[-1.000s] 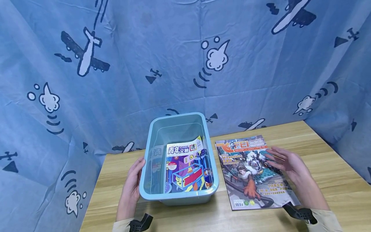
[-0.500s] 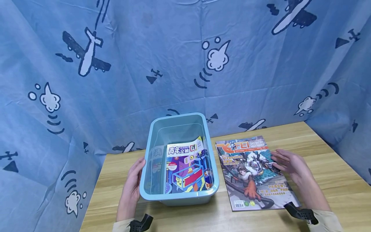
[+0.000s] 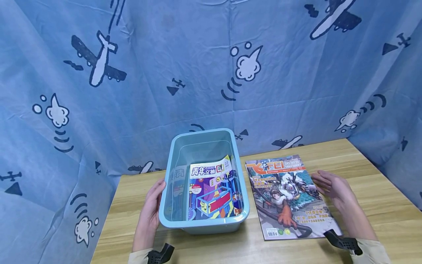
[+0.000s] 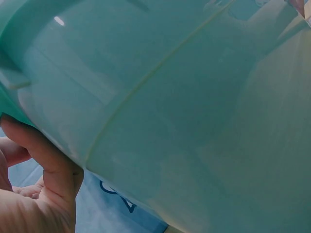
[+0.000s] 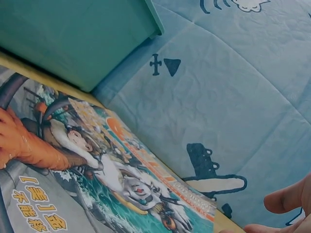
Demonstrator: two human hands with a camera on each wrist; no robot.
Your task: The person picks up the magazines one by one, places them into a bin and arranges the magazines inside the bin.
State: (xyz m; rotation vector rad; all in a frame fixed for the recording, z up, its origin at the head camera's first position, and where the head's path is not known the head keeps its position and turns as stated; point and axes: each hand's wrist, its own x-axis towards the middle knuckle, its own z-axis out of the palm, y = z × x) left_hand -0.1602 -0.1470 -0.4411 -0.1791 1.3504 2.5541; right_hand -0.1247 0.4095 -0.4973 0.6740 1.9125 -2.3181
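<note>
A light-blue plastic bin (image 3: pixel 242 183) stands on the table, and a magazine with a purple cover (image 3: pixel 211 194) lies inside it. My left hand (image 3: pixel 152 201) holds the bin at its left rim. The left wrist view shows bent fingers against the bin's outer wall (image 4: pixel 170 121), with part of the grip hidden. To the right of the bin, a second magazine (image 3: pixel 290 198) lies flat with its cover up. Beside that magazine's right edge is my right hand (image 3: pixel 334 189), fingers loosely bent and holding nothing; whether the fingertips touch the edge I cannot tell.
The wooden table (image 3: pixel 372 190) extends past both hands. Behind it hangs a blue cloth (image 3: pixel 197 73) printed with planes and clouds, close to the far rim of the bin. More of the cloth hangs at both sides.
My right hand has drawn back to the right and slightly down, from over the magazine's cover to beside its right edge. The left hand and bin hold their place.
</note>
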